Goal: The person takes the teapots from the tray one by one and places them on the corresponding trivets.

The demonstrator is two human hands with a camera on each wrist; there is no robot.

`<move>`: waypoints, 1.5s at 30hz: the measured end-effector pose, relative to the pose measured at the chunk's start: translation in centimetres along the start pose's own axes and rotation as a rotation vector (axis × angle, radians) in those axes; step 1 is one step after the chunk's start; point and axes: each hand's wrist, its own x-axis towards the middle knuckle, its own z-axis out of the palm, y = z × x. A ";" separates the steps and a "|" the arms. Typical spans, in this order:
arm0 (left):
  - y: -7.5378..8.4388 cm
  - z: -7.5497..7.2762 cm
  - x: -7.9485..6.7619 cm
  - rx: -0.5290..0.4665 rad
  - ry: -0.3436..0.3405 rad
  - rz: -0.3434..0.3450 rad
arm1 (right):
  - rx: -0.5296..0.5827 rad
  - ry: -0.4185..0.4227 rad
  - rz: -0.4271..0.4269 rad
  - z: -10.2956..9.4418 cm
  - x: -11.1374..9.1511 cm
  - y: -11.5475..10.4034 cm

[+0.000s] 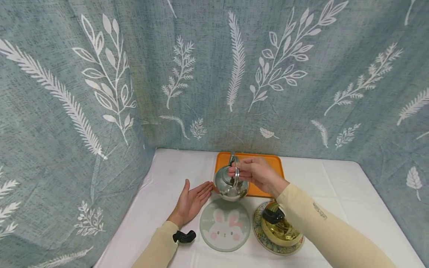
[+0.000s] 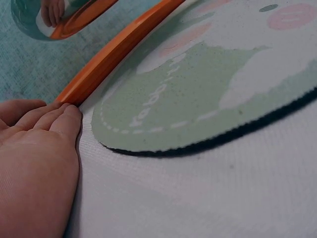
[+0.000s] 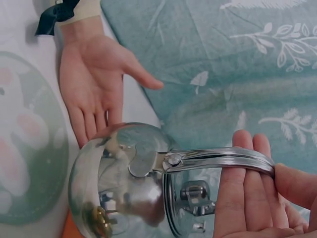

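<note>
My right hand (image 1: pixel 259 172) grips the arched metal handle (image 3: pixel 218 157) of a shiny steel teapot (image 1: pixel 223 188), with the fingers passed under the handle and the thumb against it. The teapot hangs over the left part of an orange tray (image 1: pixel 266 165); in the left wrist view, curtain shows between its underside and the tray edge. My left hand (image 1: pixel 191 203) lies palm up on the table with straight fingers and the thumb spread away. Its fingertips (image 2: pixel 72 111) are right at the tray's left corner, beside the teapot.
A round green mat with a rabbit face (image 1: pixel 225 232) lies in front of the tray. To its right, a gold-coloured pot (image 1: pixel 285 240) stands on a round patterned mat (image 1: pixel 259 225), partly hidden by my right forearm. A blue-green leaf-print curtain (image 1: pixel 214 74) hangs behind the white tablecloth (image 1: pixel 318 186).
</note>
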 end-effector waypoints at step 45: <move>0.1 -0.1 -0.1 0.026 0.020 -0.026 | -0.043 -0.026 0.000 1.9 -2.6 1.0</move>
